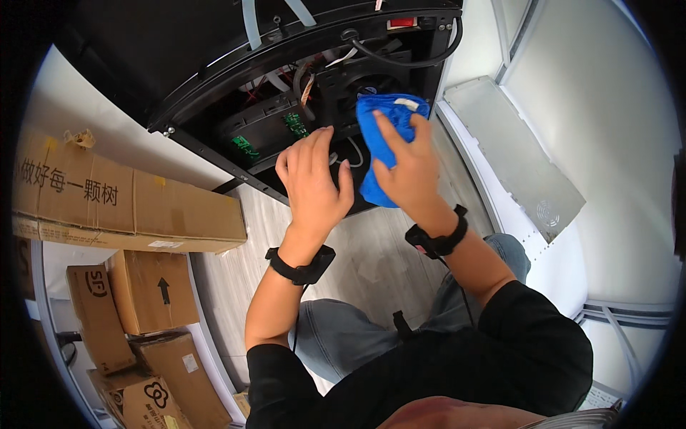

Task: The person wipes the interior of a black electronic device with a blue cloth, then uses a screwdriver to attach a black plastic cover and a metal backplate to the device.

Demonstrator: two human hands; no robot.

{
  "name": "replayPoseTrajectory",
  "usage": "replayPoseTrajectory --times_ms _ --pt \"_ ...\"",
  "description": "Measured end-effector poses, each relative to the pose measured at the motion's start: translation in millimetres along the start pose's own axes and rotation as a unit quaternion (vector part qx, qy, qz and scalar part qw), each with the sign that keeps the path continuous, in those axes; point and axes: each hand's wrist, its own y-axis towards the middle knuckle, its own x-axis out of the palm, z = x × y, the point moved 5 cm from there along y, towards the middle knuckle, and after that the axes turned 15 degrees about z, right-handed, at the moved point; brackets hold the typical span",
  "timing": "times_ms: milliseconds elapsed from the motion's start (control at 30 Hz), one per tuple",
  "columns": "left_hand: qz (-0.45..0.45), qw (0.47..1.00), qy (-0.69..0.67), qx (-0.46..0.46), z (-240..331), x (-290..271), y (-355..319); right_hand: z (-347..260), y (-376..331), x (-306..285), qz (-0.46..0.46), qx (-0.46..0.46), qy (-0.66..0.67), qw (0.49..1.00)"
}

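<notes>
Just past 12 o'clock of centre, the right hand (412, 161) has its grip on a blue cloth (373, 136), index finger stretched along it and the lower part hanging below the palm; the cloth sits in front of the open side of a black machine (207, 50), which fills the view from 10 to 1 o'clock. At 11 o'clock of centre, the left hand (312, 179) has a released grip, fingers extended and thumb apart, near the opening's lower edge; whether its fingertips touch anything I cannot tell. Inside, at 10 o'clock from that hand, are green circuit boards (245, 147), and a pale cable (359, 154) loops between the hands. A red switch (401, 23) sits at the machine's 1 o'clock corner, with a black cable (407, 64) curving below it. Each wrist wears a black band. At 2 o'clock a grey metal panel (511, 146) leans at a slant; at 9 o'clock lies a long cardboard box (136, 204), with smaller cartons (153, 289) at 8 o'clock.
</notes>
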Motion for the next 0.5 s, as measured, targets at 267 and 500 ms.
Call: replayPoseTrajectory --times_ms 267,500 --pt "-0.010 0.999 -0.009 -0.031 -5 -1 5 -3 -3 6 -0.037 -0.006 0.009 0.999" --pt "-0.001 0.998 -0.017 -0.055 -8 3 9 -16 -10 19 -0.038 -0.016 0.012 0.999"
